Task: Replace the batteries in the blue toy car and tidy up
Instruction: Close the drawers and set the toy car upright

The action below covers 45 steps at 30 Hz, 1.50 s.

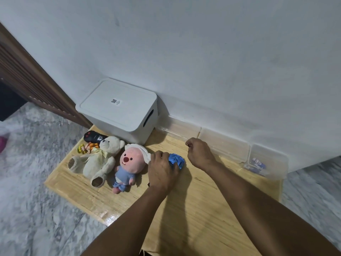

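The blue toy car (pixel 176 161) lies on the wooden mat (pixel 193 209) in the middle of the view. My left hand (pixel 162 170) grips it from the left and covers most of it. My right hand (pixel 200 153) hovers just right of the car with its fingers curled, pinching something small and thin near its fingertips; what it is I cannot make out. Blue batteries (pixel 257 165) lie in a clear plastic bin (pixel 276 163) at the right by the wall.
A white lidded storage box (pixel 118 109) stands against the wall. A cream teddy bear (pixel 97 161), a pink plush (pixel 126 165), a small doll (pixel 86 147) and a black toy (pixel 94 136) lie at the mat's left. Two more clear bins (pixel 221 143) line the wall.
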{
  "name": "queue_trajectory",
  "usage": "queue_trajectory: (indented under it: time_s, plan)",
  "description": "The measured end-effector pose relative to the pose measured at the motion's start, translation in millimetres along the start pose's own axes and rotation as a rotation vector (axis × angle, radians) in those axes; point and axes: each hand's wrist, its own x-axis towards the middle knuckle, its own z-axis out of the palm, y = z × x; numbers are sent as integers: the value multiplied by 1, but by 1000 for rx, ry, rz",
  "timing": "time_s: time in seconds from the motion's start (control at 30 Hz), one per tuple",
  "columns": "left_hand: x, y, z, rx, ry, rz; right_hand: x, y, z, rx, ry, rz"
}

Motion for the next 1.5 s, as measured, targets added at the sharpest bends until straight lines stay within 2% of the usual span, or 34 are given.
queue_trajectory:
  time_s: [0.13,0.3,0.43,0.5,0.73,0.9,1.03,1.13,1.37,1.5]
  plan:
    - [34,2,-15,-397,-47,-218,11,-10,0,-25,-23,48]
    - [81,-7,-26,-769,-117,-606,3,-4,10,-268,-72,189]
    - [108,-8,-28,-1061,-212,-901,-5,6,20,-397,-24,218]
    - [123,-9,-19,-1225,-286,-993,-4,7,24,-458,1,222]
    - [149,-7,-1,-1339,-344,-1099,-2,6,23,-467,-1,238]
    - [156,-7,6,-1357,-339,-1145,2,-3,20,-95,-25,156]
    - [157,-5,8,-1348,-337,-1122,8,-15,15,3,140,130]
    - [158,-6,9,-1334,-337,-1113,18,-17,10,-163,228,87]
    - [155,-4,0,-1447,-342,-1076,39,-9,8,-645,167,2]
    - [152,-4,-8,-1522,-303,-1079,43,-5,5,-751,204,-79]
